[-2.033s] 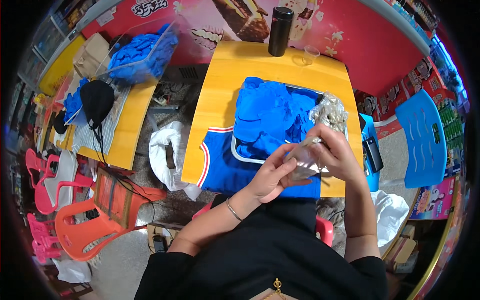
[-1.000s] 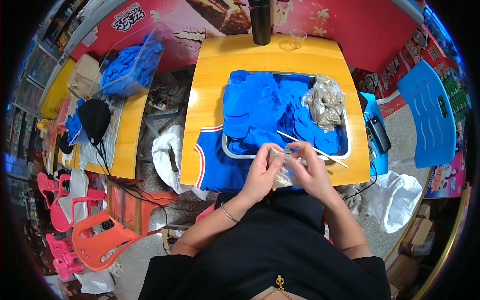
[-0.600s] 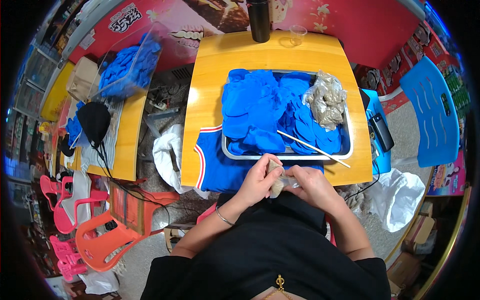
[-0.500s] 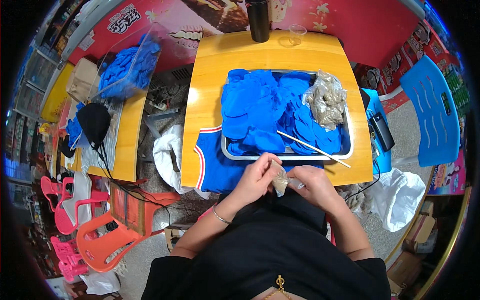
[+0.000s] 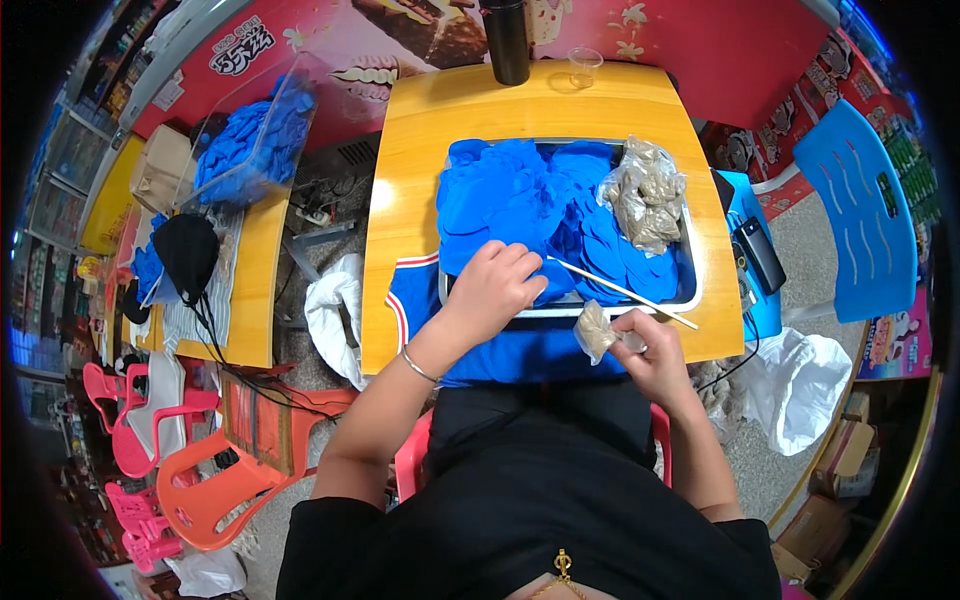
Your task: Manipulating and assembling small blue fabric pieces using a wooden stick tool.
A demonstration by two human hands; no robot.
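Observation:
A silver-rimmed metal tray point(image 5: 694, 270) holds a heap of thin, rounded blue pieces point(image 5: 505, 190) that look like fabric. Over its near left part is my left hand point(image 5: 492, 292), its fingers curled together against the blue pieces; what they pinch, if anything, is hidden. My right hand point(image 5: 655, 350) grips a small clear bag point(image 5: 594, 333) with grey-brown contents, just in front of the tray's near edge. A thin white stick point(image 5: 625, 293) slants across the blue pieces and over the rim. Inside the tray at right sits a larger clear bag point(image 5: 648, 195) of similar grey-brown lumps.
Blue cloth with red-white trim point(image 5: 412, 300) lies under the tray on the wooden table point(image 5: 420, 110). A black bottle point(image 5: 507, 45) and clear cup point(image 5: 584, 66) stand at the back. A blue chair point(image 5: 860, 210) is at right; a clear bin point(image 5: 250, 140) of blue pieces sits left.
My left hand has left the small bag and moved forward onto the blue pieces. The right hand keeps the bag and has shifted slightly right and forward.

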